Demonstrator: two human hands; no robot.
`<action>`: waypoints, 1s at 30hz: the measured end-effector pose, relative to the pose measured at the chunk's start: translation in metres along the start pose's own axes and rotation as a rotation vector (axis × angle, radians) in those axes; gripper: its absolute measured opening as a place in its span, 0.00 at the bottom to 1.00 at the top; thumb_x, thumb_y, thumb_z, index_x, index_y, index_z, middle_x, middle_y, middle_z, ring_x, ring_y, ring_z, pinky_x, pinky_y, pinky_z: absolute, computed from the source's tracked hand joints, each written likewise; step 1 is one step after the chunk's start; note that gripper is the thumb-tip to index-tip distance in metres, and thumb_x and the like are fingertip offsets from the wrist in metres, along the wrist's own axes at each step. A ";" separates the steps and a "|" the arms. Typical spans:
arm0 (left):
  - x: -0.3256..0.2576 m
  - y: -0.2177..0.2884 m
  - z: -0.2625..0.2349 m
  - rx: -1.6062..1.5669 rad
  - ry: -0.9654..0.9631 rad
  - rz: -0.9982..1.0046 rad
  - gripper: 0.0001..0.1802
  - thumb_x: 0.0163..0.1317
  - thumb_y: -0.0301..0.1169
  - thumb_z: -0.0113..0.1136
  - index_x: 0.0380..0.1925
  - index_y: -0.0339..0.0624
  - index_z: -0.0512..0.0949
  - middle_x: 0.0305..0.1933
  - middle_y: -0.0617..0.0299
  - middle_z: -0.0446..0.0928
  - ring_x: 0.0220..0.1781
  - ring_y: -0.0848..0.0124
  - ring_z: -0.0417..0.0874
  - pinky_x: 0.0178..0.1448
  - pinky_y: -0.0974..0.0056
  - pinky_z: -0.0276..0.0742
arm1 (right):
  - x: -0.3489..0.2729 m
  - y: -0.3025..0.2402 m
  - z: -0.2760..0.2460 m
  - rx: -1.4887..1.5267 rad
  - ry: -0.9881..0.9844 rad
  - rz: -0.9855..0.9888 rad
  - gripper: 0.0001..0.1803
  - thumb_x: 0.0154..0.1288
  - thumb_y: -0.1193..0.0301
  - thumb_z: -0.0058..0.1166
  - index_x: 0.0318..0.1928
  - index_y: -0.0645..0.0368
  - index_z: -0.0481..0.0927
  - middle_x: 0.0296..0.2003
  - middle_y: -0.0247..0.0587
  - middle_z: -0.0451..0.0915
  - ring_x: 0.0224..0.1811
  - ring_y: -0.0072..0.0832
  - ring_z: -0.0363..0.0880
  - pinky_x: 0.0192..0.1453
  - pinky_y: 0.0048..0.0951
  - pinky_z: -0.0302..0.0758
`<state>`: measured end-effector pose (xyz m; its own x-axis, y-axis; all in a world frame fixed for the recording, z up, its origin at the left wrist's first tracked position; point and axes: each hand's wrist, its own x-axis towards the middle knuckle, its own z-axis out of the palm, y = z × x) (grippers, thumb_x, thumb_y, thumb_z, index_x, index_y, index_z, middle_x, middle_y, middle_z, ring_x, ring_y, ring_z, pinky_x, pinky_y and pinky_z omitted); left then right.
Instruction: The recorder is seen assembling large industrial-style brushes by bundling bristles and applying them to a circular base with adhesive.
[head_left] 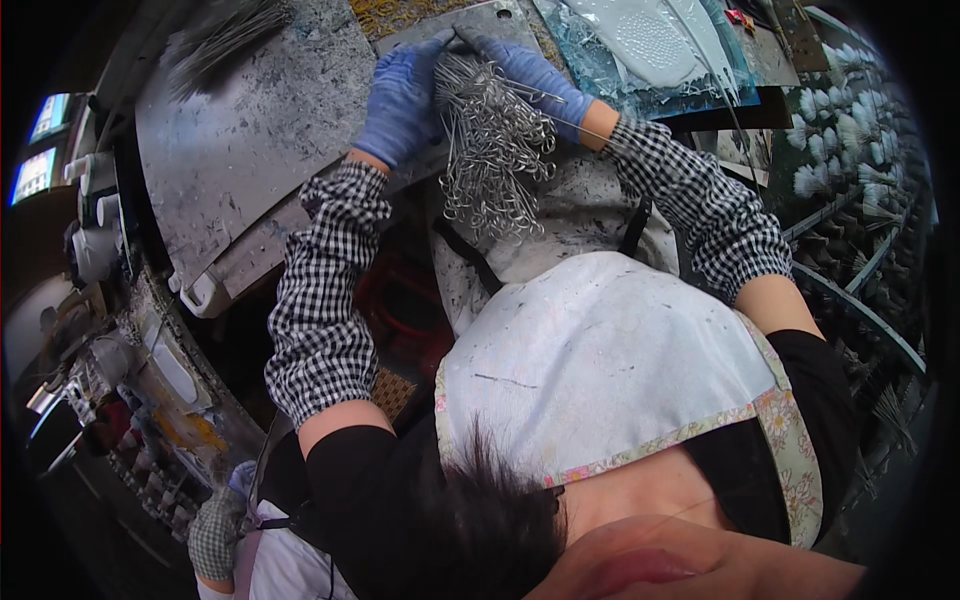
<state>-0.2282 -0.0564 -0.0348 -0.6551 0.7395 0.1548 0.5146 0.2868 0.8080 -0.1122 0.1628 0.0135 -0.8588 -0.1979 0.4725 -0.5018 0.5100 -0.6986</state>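
A thick bundle of thin metal wires with looped ends [498, 150] is held between my two gloved hands at the near edge of the worktable. The loops hang toward my apron, and the far ends are gathered under my fingers. My left hand [402, 105], in a blue glove, wraps the bundle's left side with its fingers closed. Across from it, my right hand [540, 88], in a matching glove, closes round the right side. The fingertips of both hands meet at the bundle's far end. One or two wires stick out sideways below my right hand.
More thin wires [225, 45] lie at the far left of the spotted metal tabletop [215, 165]. White paste [650, 45] spreads over blue plastic film at the far right. Racks of white-tufted brushes [850, 130] stand to my right. A co-worker's checked sleeve [215, 530] shows at lower left.
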 end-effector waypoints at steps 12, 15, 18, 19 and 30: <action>-0.052 0.036 0.022 0.566 -0.017 0.120 0.33 0.67 0.51 0.59 0.68 0.47 0.74 0.70 0.59 0.76 0.74 0.58 0.71 0.80 0.45 0.58 | -0.014 -0.026 -0.006 -0.423 -0.093 -0.034 0.47 0.46 0.57 0.81 0.66 0.54 0.74 0.51 0.51 0.81 0.56 0.50 0.79 0.62 0.46 0.76; -0.062 0.070 0.029 -0.174 -0.002 -0.149 0.32 0.68 0.49 0.60 0.67 0.44 0.74 0.67 0.57 0.77 0.70 0.58 0.75 0.77 0.48 0.65 | -0.016 -0.045 -0.009 -0.282 -0.198 0.098 0.49 0.47 0.55 0.81 0.67 0.59 0.71 0.51 0.53 0.80 0.55 0.47 0.81 0.63 0.41 0.78; -0.107 0.114 0.035 0.256 0.072 0.248 0.30 0.65 0.42 0.72 0.63 0.40 0.77 0.58 0.55 0.83 0.59 0.62 0.85 0.67 0.58 0.80 | -0.055 -0.070 -0.013 -0.026 -0.249 0.151 0.55 0.47 0.52 0.81 0.69 0.64 0.66 0.56 0.53 0.80 0.58 0.44 0.82 0.66 0.39 0.78; -0.122 0.127 0.040 -0.288 0.059 -0.049 0.32 0.62 0.44 0.75 0.62 0.42 0.78 0.56 0.58 0.84 0.60 0.64 0.84 0.64 0.62 0.81 | -0.067 -0.074 -0.013 0.060 -0.267 0.201 0.57 0.47 0.50 0.81 0.70 0.67 0.64 0.58 0.53 0.79 0.59 0.43 0.82 0.67 0.38 0.78; -0.162 0.135 0.106 -0.673 0.297 -0.755 0.16 0.62 0.28 0.73 0.50 0.37 0.84 0.44 0.61 0.87 0.42 0.74 0.86 0.48 0.68 0.83 | -0.106 -0.103 0.011 1.264 -0.167 1.138 0.31 0.62 0.66 0.74 0.61 0.64 0.77 0.51 0.43 0.85 0.56 0.29 0.82 0.67 0.31 0.77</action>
<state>0.0062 -0.0729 -0.0108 -0.8338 0.3046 -0.4604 -0.4366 0.1463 0.8877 0.0295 0.1220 0.0288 -0.7734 -0.3516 -0.5275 0.6332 -0.4688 -0.6158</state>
